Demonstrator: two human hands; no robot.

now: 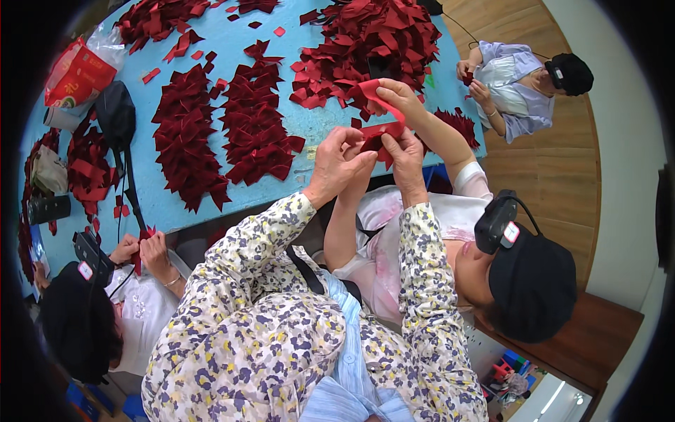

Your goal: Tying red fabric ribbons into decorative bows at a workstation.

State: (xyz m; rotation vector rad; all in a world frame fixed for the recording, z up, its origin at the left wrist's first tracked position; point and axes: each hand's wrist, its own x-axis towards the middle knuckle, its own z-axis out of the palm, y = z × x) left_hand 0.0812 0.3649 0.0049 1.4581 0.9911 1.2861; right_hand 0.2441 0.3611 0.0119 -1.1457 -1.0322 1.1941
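Blue table [232, 21] fills upper half of head view, wood floor [562, 162] at right. Rows of dark red fabric bows [225, 126] lie across table, loose heap of red fabric pieces [373, 42] further back. Left hand [337, 163] and right hand [406, 160], in patterned sleeves, meet just off table's near edge, both pinching same small red fabric piece [376, 137]. Co-worker's hand [397, 95] just above holds another red strip [371, 90]. Red bag [76, 74] near left rim.

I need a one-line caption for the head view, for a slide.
Both hands pinch a dark red ribbon piece above a blue table.
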